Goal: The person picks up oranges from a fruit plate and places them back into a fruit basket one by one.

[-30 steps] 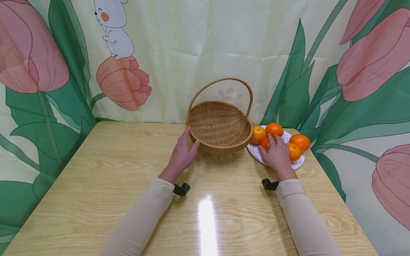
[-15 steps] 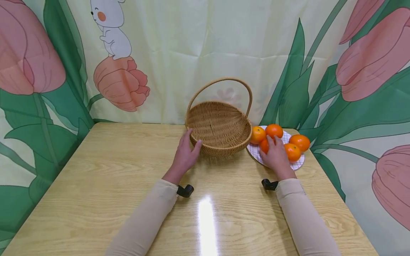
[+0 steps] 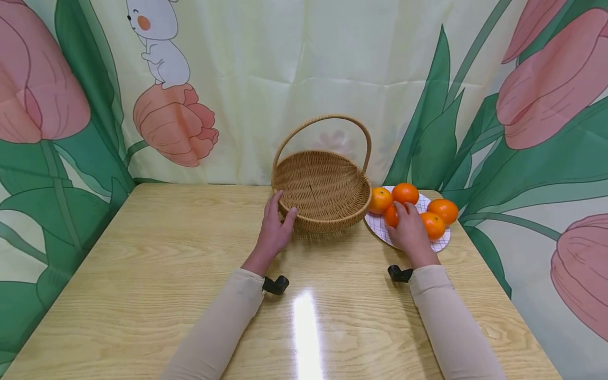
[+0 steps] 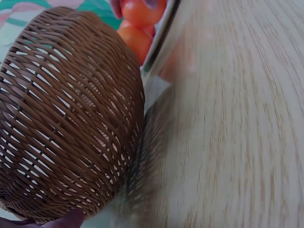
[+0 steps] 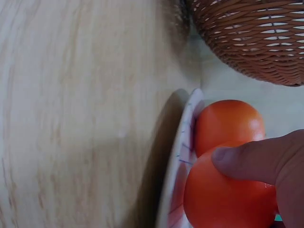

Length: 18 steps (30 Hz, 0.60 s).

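A woven wicker basket (image 3: 323,184) with a tall arched handle (image 3: 332,117) stands at the back of the table, its bowl facing me. My left hand (image 3: 274,232) holds the basket's left side, thumb toward the front; in the left wrist view only part of that hand (image 4: 69,219) shows at the bottom edge. To the right, a checked plate (image 3: 380,232) carries several oranges. My right hand (image 3: 411,235) grips the front orange (image 3: 391,216), and in the right wrist view its thumb (image 5: 256,159) lies across that fruit (image 5: 228,194). The right fingertips' far side is partly hidden.
Another orange (image 3: 380,200) lies between the basket and the gripped fruit, with one behind (image 3: 406,193) and two at right, one of them nearer (image 3: 433,226). A flower-print curtain (image 3: 247,79) hangs behind the wooden table (image 3: 190,243).
My right fingers and thumb have drawn in around the front orange. The left hand has shifted slightly at the basket's side, and the head view has turned a little.
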Available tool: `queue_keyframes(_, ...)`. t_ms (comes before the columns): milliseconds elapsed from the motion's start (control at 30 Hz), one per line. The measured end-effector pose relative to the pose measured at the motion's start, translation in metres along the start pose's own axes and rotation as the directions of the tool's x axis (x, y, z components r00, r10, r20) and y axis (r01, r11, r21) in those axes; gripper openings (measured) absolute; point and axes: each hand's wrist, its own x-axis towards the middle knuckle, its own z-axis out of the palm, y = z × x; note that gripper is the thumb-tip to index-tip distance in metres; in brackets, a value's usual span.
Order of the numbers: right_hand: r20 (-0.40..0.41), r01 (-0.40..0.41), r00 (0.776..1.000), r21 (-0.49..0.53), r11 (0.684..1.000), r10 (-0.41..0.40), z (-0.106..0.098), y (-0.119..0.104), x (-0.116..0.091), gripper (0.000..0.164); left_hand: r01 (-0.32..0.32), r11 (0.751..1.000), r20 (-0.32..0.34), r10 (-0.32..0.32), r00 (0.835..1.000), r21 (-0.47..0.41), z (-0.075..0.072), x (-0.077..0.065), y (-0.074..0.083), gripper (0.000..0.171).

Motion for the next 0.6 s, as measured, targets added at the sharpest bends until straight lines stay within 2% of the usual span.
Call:
queue_keyframes(267,-0.044,0.042,0.998,0.02,0.999,-0.041,-0.008,-0.007,-0.002,0.074,0.017,0.998,-0.032,-0.019,0.999,-0.054,-0.002,0.002,-0.002,0.061)
queue_keyframes(600,-0.117,0.037,0.993,0.044,0.998,-0.031,-0.03,-0.024,-0.007,0.073,0.003,0.996,-0.036,-0.007,0.999,-0.084,0.001,0.001,0.0,0.061)
